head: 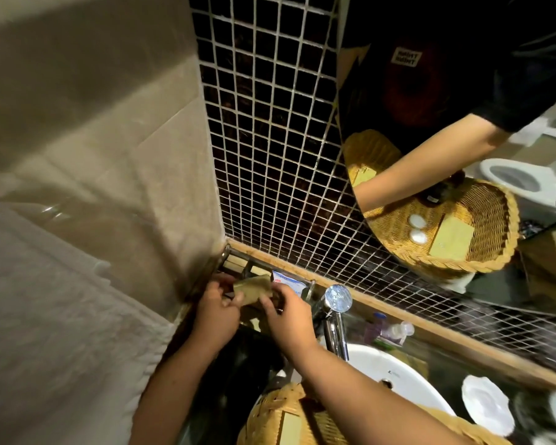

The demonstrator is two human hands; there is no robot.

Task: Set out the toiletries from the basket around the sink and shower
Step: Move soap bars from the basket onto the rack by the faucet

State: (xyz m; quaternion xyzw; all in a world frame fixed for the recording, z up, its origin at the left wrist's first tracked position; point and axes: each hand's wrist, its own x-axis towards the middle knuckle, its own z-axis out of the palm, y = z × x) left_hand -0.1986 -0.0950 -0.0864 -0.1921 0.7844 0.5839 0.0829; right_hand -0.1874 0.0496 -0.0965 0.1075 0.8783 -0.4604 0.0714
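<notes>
Both hands meet at the far left corner of the counter, where the beige wall joins the dark mosaic tiles [270, 139]. The left hand [217, 311] and the right hand [286, 311] hold together a small flat packet in tan paper [254, 288], the left fingers closed on its left end and the right fingers closed on its right end. The packet is just above a metal rack [238, 263] that sits in this corner against the tiles. Behind the packet, at the rack, a white and blue packet [289, 281] stands close to the tiles; I cannot tell if the two packets touch. Just to the right of the hands is the chrome tap [334, 313], and behind the tap, along the back edge of the counter, a small clear bottle [397, 332] lies near a purple one [374, 327]. The white sink [389, 374] is under the right forearm. The wicker basket [270, 415] rests at the near edge, under the right arm, with a pale flat box [288, 428] inside it. Two white shell-shaped dishes [485, 404] are on the right part of the counter. The round mirror [463, 123] on the tiles reflects the basket, an arm and a toilet
</notes>
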